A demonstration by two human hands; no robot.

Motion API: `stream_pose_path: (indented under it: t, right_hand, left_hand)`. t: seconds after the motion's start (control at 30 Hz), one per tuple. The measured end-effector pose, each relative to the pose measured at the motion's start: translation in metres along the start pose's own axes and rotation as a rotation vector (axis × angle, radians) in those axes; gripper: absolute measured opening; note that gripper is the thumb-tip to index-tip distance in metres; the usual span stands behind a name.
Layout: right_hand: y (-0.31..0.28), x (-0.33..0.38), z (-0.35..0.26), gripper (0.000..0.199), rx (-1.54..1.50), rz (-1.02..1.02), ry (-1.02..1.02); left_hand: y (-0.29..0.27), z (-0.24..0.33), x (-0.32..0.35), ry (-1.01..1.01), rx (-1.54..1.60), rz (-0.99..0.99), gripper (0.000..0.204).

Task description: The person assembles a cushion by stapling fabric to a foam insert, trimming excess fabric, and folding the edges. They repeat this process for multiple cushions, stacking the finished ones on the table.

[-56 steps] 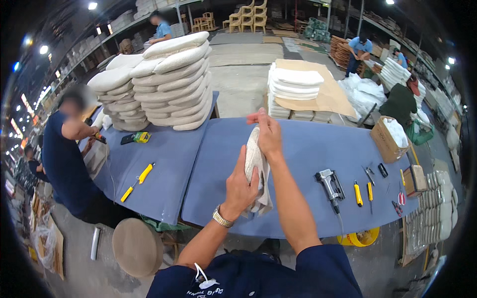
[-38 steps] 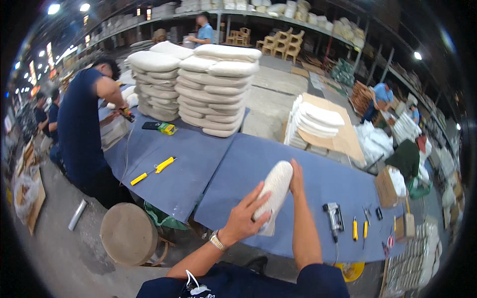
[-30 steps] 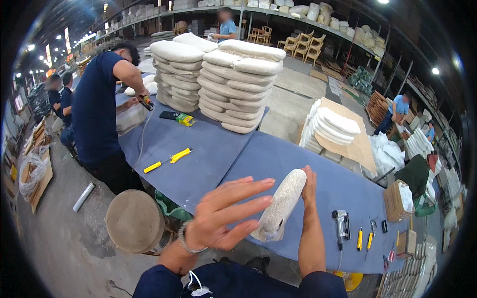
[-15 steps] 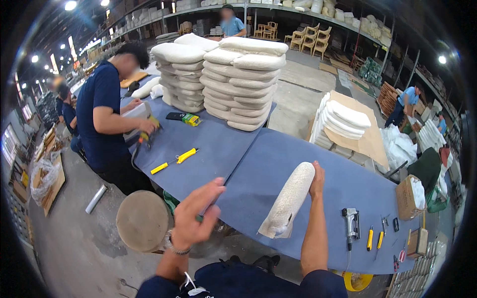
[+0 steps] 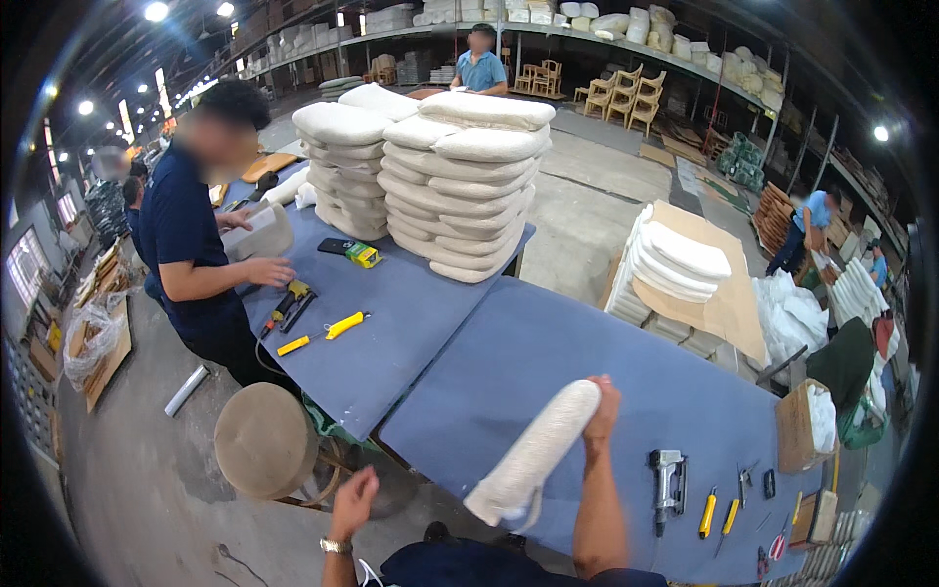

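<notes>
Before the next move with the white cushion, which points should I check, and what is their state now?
1. Right hand holds cushion at its top edge: ok.
2. Left hand free, away from the cushion: ok.
3. Cushion's lower end rests on the blue table: cannot tell.
4. Table bare beyond the cushion: ok.
5. Staple gun apart from the cushion: ok.
6. Co-worker busy at the other table, clear of this one: ok.
</notes>
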State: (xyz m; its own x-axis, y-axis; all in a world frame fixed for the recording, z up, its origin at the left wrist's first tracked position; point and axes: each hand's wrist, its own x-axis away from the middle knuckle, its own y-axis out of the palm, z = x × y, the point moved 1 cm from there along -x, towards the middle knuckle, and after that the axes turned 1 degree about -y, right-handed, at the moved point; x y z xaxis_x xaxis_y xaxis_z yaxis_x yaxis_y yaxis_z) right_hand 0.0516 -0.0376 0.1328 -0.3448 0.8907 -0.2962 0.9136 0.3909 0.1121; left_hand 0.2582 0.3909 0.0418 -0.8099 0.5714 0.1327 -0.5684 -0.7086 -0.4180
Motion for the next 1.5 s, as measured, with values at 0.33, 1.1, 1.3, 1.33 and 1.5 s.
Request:
stream_pose_path:
  t: [0.33, 1.1, 1.3, 1.33, 1.5]
  right_hand:
    - [0.067, 0.027, -0.028, 0.049, 0.317, -0.33, -0.22]
    - [-0.087, -0.03, 0.065, 0.068, 0.011, -0.559, 0.294]
    - [-0.093, -0.105, -0.147, 0.059, 0.28, -0.761, -0.334]
    - [-0.091, -0.108, -0.155, 0.059, 0.278, -0.706, -0.305]
    - [-0.068, -0.098, -0.125, 0.064, 0.427, -0.571, -0.149]
  left_hand:
    - [0.068, 0.296, 0.002, 0.397, -0.542, 0.048, 0.071]
    - [0.047, 0.061, -0.025, -0.077, 0.166, 0.477, 0.044]
    - [0.235, 0.049, -0.032, -0.484, 0.486, -0.128, 0.071]
    - [0.265, 0.066, -0.021, -0.482, 0.581, -0.211, 0.068]
    - [0.332, 0.038, 0.006, -0.501, 0.876, -0.581, 0.058]
